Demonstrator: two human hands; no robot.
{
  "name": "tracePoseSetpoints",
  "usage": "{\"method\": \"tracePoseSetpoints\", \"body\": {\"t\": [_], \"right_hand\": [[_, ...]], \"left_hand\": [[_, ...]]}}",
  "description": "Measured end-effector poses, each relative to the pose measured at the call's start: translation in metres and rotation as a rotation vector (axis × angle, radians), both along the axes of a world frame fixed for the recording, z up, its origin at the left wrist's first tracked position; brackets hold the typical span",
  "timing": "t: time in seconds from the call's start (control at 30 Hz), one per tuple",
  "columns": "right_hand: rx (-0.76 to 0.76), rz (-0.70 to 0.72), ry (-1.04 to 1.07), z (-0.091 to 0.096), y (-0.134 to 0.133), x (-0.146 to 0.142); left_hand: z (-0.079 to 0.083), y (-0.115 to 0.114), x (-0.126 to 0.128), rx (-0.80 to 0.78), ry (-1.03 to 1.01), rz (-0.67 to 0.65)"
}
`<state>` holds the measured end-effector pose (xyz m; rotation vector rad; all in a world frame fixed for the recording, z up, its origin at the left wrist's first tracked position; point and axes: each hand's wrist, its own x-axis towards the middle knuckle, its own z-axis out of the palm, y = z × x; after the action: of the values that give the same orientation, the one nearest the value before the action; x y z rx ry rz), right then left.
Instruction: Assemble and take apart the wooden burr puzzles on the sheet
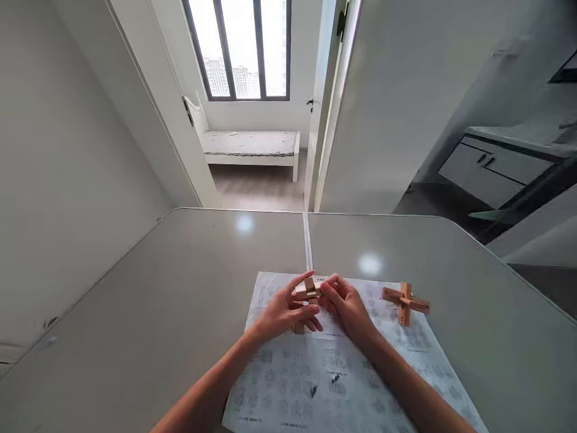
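Between my two hands is a small wooden interlocking puzzle (309, 286) made of crossed light and darker bars, held just above a printed paper sheet (288, 403). My left hand (283, 311) grips it from the left, thumb below and index finger above. From the right, my right hand (346, 304) pinches the end of a light bar with thumb and fingers. Part of a wooden piece (299, 328) shows under my left fingers; I cannot tell whether it is joined to the puzzle. An assembled brown wooden cross puzzle (404, 304) lies at the sheet's right edge.
The sheet, printed with diagrams, lies on a grey table (157, 319) with a seam down its middle. Two small dark marks or bits (313, 391) show on the paper. Beyond the table are an open door (320, 108), a bed (250, 143) and a window.
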<state>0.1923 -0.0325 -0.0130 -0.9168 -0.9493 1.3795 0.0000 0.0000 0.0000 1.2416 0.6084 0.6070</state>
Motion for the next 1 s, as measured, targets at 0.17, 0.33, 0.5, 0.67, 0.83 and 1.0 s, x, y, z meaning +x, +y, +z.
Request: {"method": "tracePoseSetpoints", "body": {"t": [0.17,0.33,0.5,0.67,0.83,1.0], "right_hand": [[0.008,-0.002,-0.044,0.002,-0.001,0.0],[0.016,0.035,-0.13,0.006,-0.003,0.0],[0.019,0.07,-0.126,0.01,-0.003,-0.001],[0.037,0.091,-0.168,0.009,-0.003,-0.001],[0.061,0.11,-0.204,0.007,-0.003,-0.001],[0.078,0.165,-0.269,0.005,-0.002,0.002]], "left_hand": [[0.006,-0.004,0.002,0.062,0.039,0.062],[0.007,-0.007,0.006,0.137,0.078,0.121],[0.005,-0.009,0.007,0.174,0.082,0.154],[0.007,-0.01,0.007,0.167,0.086,0.218],[0.008,-0.011,0.009,0.17,0.098,0.246],[0.009,-0.013,0.009,0.155,0.112,0.3]]}}
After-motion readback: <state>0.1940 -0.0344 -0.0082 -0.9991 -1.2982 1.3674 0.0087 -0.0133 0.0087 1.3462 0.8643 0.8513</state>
